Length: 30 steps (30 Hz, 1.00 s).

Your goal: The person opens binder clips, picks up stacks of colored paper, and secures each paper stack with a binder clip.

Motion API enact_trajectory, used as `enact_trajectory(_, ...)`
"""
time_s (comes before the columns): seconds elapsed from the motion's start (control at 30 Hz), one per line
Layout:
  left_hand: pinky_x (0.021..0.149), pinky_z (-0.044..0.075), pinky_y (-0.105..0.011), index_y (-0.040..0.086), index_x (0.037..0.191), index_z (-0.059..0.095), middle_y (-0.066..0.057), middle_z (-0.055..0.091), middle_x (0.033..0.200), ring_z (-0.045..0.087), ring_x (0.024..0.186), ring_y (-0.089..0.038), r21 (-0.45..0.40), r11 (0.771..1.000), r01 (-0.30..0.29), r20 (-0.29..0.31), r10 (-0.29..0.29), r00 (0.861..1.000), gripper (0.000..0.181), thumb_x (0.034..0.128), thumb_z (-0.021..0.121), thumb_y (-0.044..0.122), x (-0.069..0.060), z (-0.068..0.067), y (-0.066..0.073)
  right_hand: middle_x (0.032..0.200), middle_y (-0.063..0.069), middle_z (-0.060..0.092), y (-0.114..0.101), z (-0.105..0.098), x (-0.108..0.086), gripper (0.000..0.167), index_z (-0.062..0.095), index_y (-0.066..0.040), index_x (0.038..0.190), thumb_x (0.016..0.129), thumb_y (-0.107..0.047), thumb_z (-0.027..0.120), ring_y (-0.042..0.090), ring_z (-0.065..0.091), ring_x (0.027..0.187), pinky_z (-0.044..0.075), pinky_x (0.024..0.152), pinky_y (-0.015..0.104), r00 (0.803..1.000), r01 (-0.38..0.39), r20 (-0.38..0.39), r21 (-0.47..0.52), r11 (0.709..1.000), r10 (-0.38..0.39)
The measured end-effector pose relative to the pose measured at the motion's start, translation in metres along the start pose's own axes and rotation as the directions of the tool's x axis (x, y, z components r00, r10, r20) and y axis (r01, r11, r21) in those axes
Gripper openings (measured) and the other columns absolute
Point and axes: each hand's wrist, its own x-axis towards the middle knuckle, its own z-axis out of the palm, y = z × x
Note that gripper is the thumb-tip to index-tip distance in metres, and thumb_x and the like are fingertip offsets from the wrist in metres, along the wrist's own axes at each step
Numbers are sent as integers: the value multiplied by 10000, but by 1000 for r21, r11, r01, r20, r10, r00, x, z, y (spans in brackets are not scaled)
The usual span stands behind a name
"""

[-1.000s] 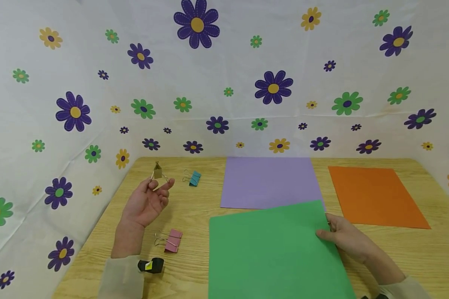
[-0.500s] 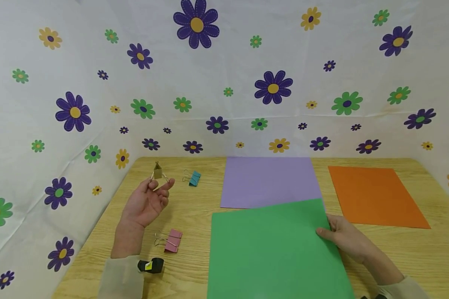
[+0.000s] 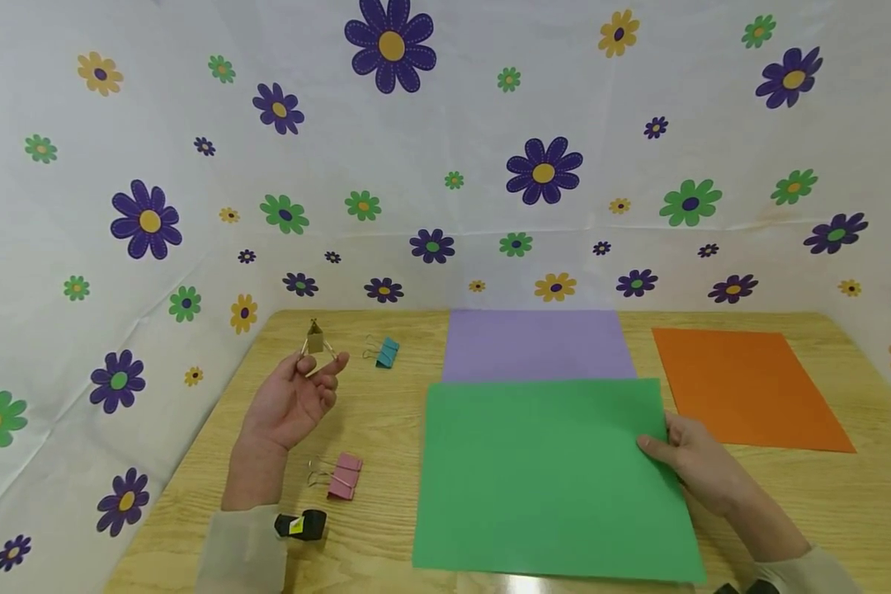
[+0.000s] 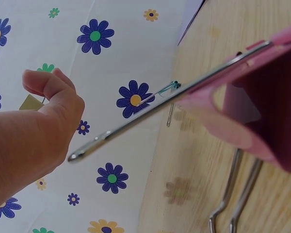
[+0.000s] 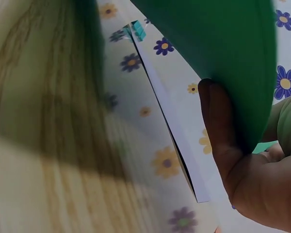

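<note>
My left hand (image 3: 288,408), raised at the left with its palm up, pinches the wire handles of a gold binder clip (image 3: 315,340) between thumb and fingers. In the left wrist view, only part of that clip (image 4: 31,103) shows past the hand (image 4: 43,121). On the right, my right hand (image 3: 701,462) grips the right edge of a green sheet (image 3: 549,478), thumb on top and the other fingers mostly hidden beneath. The right wrist view shows the sheet (image 5: 223,43) bending above the hand (image 5: 262,174).
A teal binder clip (image 3: 388,353) lies at the back left, and a pink binder clip (image 3: 345,477) lies right of my left forearm. Behind the green sheet is a purple sheet (image 3: 538,346); an orange sheet (image 3: 750,392) lies at the right. Flowered cloth (image 3: 445,124) stands behind the table.
The green sheet has shifted slightly rightward and its near edge has come into view, with its far edge now more level. My right hand moved slightly with it; my left hand stayed nearly still.
</note>
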Motion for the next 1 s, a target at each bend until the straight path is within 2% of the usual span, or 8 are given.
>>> enact_trajectory(0.23,725,532,-222,112,760,519,-124,648,1154,599,784,-119,2,1000,4,10,-4,1000,519,1096,235,388,0,2,2,1468,453,234,-2,-4,0,610,88,221,1463,1066,-95,425,107,608,1074,571,847,349,1000,14,-24,44,999,-13)
enact_trajectory(0.43,722,528,-218,119,758,513,-118,650,1151,592,784,-115,16,1000,3,-5,-3,1000,492,1090,278,396,0,3,3,1424,409,347,-5,-7,-1,600,98,221,1460,1075,-120,409,111,639,1027,578,831,353,998,11,-61,52,999,-8)
enact_trajectory(0.6,719,522,-216,122,755,510,-116,647,1154,585,783,-111,25,1000,3,-13,-2,1000,495,1090,273,399,0,3,3,1313,268,508,-10,-9,-2,580,128,214,1455,1077,-128,406,117,650,983,584,805,350,991,11,-133,32,999,-7)
enact_trajectory(0.87,718,513,-206,131,757,497,-108,645,1157,577,787,-101,37,999,11,-17,-10,1000,494,1091,252,400,0,2,1,1170,11,579,-18,-15,-5,587,139,200,1462,1085,-167,398,97,646,958,586,784,338,981,26,-192,10,1000,-24)
enact_trajectory(1.0,732,523,-202,141,755,495,-102,652,1134,583,800,-102,70,998,3,-64,1,998,488,1091,249,396,-1,5,0,1064,-44,607,-22,-17,-5,576,151,195,1461,1086,-168,393,107,669,879,595,736,338,975,20,-220,-15,1000,-23)
